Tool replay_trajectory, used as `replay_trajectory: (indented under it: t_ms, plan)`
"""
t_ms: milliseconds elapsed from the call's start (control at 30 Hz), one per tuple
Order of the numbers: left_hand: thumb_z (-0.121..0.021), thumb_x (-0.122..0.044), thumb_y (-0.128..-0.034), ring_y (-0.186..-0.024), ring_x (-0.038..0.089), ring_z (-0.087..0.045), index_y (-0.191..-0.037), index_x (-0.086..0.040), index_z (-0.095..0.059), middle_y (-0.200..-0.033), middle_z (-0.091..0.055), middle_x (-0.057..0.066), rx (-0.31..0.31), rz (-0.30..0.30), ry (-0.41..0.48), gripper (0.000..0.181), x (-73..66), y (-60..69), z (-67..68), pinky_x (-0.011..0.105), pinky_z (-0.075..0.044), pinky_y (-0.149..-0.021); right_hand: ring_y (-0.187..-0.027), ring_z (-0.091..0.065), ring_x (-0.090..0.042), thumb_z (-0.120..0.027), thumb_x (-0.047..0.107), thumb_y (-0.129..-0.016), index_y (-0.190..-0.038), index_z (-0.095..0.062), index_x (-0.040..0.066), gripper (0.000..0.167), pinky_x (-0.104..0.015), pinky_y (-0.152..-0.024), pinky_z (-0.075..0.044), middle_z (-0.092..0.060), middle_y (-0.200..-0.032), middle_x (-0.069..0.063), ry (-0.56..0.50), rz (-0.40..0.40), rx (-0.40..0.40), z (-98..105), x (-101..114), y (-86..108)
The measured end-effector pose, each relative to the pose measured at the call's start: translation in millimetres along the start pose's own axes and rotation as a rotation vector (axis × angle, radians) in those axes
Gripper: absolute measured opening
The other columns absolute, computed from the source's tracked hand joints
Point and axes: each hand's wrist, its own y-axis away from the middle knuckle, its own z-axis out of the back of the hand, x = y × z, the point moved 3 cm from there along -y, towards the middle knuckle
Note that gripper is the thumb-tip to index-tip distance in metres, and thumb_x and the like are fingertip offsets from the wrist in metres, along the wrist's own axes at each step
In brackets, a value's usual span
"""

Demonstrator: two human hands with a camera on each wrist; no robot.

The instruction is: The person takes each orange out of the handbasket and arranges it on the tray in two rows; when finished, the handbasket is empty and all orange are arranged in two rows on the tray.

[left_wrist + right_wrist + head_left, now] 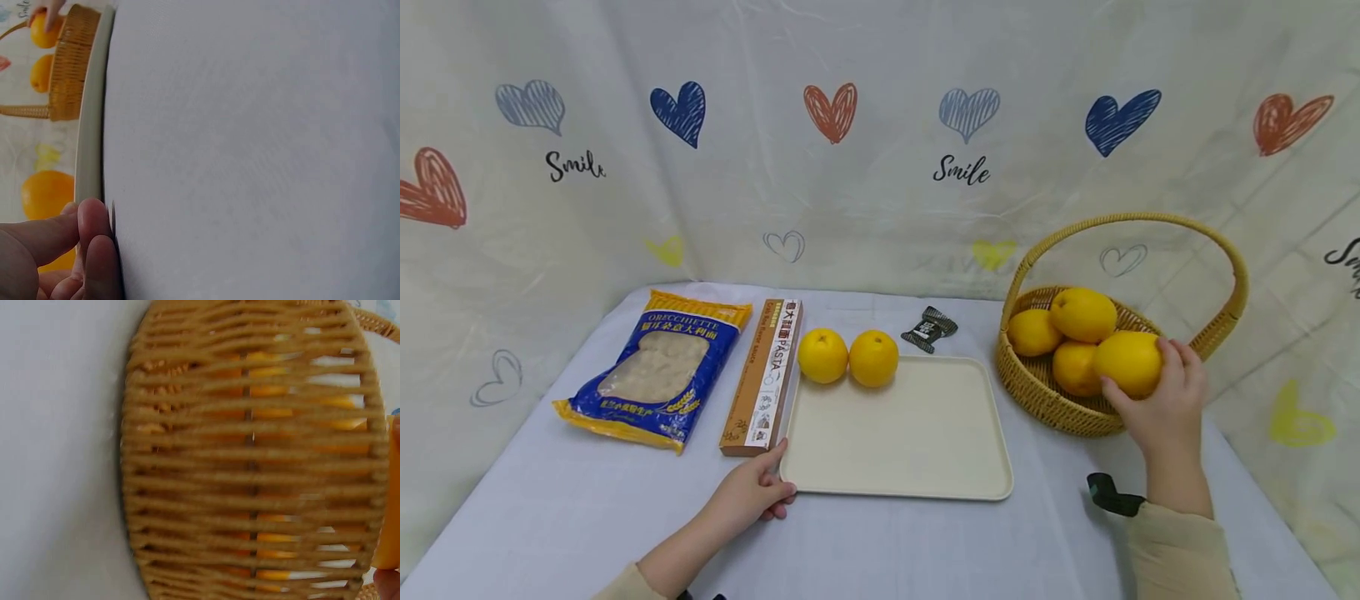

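White-clothed worktop [1045, 542]; my left grip [751, 492] pinches the tray [895, 433], apparently steadying it; my right grip [1168, 408] curls round an orange [1127, 364].

pale sheet [880, 50] hung behind bench [925, 542] and along both sides; creased. printed hearts [831, 112] in red, dark blue, light blue; yellow and thin-outlined ones lower. black script lettering [962, 170] reads "smile". faint crossing lines, right side of sheet. bench covered with whitish cloth [512, 533]. light soft, shadows weak.
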Motion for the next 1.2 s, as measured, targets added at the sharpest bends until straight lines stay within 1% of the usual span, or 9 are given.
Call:
replay_trajectory:
  t_ms: [200, 300, 367, 433, 500, 600, 867, 1067, 1200]
  plan:
    - [-0.065, -0.01, -0.0808, -0.051, 0.011, -0.057, -0.142, -0.003, -0.027, -0.064, -0.064, 0.0, -0.004, 0.01, -0.008, 0.072, 0.0, -0.9, 0.3, 0.027, -0.047, -0.049, -0.123, -0.026, -0.041, -0.077, 0.015, -0.06, -0.123, -0.043, -0.003, 0.073, -0.053, -0.102, -0.017, -0.036, -0.13, -0.024, -0.051, 0.185, -0.091, -11.3, 17.9, -1.6]
    - [-0.066, -0.01, -0.0807, -0.051, 0.012, -0.057, -0.142, -0.003, -0.027, -0.064, -0.064, 0.001, -0.009, 0.005, -0.002, 0.072, -0.3, -0.2, 1.2, 0.027, -0.047, -0.049, -0.12, -0.028, -0.043, -0.073, 0.026, -0.062, -0.118, -0.042, 0.0, 0.07, -0.052, -0.101, -0.017, -0.036, -0.127, -0.025, -0.111, 0.305, -0.134, -20.0, 30.4, -1.6]
    - [-0.065, -0.011, -0.0809, -0.051, 0.012, -0.057, -0.142, -0.002, -0.027, -0.065, -0.064, 0.001, -0.008, -0.005, -0.002, 0.072, -0.7, 0.4, 1.4, 0.027, -0.047, -0.049, -0.12, -0.029, -0.043, -0.07, 0.033, -0.066, -0.118, -0.04, 0.003, 0.067, -0.053, -0.102, -0.022, -0.033, -0.128, -0.024, -0.145, 0.353, -0.128, -26.0, 38.7, -0.2]
    - [-0.065, -0.011, -0.0812, -0.051, 0.012, -0.057, -0.142, -0.002, -0.027, -0.065, -0.065, 0.001, -0.005, -0.01, 0.002, 0.072, -1.0, 0.7, 1.4, 0.027, -0.047, -0.049, -0.121, -0.03, -0.041, -0.069, 0.03, -0.07, -0.118, -0.039, 0.005, 0.063, -0.057, -0.099, -0.028, -0.029, -0.131, -0.022, -0.161, 0.368, -0.082, -32.6, 47.0, 1.6]
    - [-0.065, -0.011, -0.0813, -0.051, 0.012, -0.058, -0.142, -0.002, -0.027, -0.065, -0.065, 0.001, 0.001, -0.015, 0.001, 0.072, -1.1, 0.5, 1.2, 0.027, -0.047, -0.049, -0.12, -0.029, -0.04, -0.072, 0.022, -0.071, -0.119, -0.04, 0.006, 0.06, -0.06, -0.092, -0.034, -0.024, -0.132, -0.021, -0.165, 0.352, -0.014, -39.8, 55.7, 3.4]
    - [-0.065, -0.01, -0.0815, -0.051, 0.011, -0.058, -0.142, -0.002, -0.026, -0.065, -0.065, 0.0, 0.004, -0.012, 0.0, 0.072, -1.1, 0.2, 1.1, 0.027, -0.047, -0.049, -0.12, -0.026, -0.039, -0.074, 0.004, -0.066, -0.12, -0.041, 0.004, 0.063, -0.06, -0.09, -0.031, -0.018, -0.133, -0.021, -0.21, 0.308, 0.096, -52.6, 68.5, 5.0]
    - [-0.064, -0.011, -0.0817, -0.052, 0.011, -0.058, -0.142, -0.001, -0.026, -0.065, -0.065, 0.0, 0.013, -0.006, 0.0, 0.072, 0.6, -1.1, -0.7, 0.028, -0.048, -0.05, -0.129, -0.018, -0.04, -0.071, 0.0, -0.069, -0.121, -0.039, 0.006, 0.062, -0.059, -0.095, -0.026, -0.007, -0.142, -0.024, -0.44, 0.187, 0.238, -77.8, 89.1, 5.1]
    - [-0.064, -0.011, -0.0817, -0.052, 0.011, -0.058, -0.142, -0.001, -0.026, -0.064, -0.064, 0.0, 0.012, -0.004, -0.003, 0.072, -0.9, 0.9, -0.3, 0.028, -0.048, -0.05, -0.128, -0.02, -0.037, -0.067, 0.003, -0.073, -0.123, -0.037, 0.006, 0.059, -0.057, -0.097, -0.026, -0.018, -0.14, -0.021, -0.463, 0.182, 0.291, -87.8, 98.3, 3.3]
    - [-0.064, -0.01, -0.0817, -0.052, 0.012, -0.058, -0.142, -0.001, -0.026, -0.065, -0.064, 0.0, 0.008, -0.009, -0.007, 0.072, -3.2, 1.1, 0.8, 0.028, -0.048, -0.05, -0.128, -0.023, -0.037, -0.062, 0.006, -0.081, -0.116, -0.044, 0.002, 0.039, -0.056, -0.097, -0.026, -0.028, -0.137, -0.022, -0.485, 0.19, 0.314, -96.6, 106.3, 1.7]
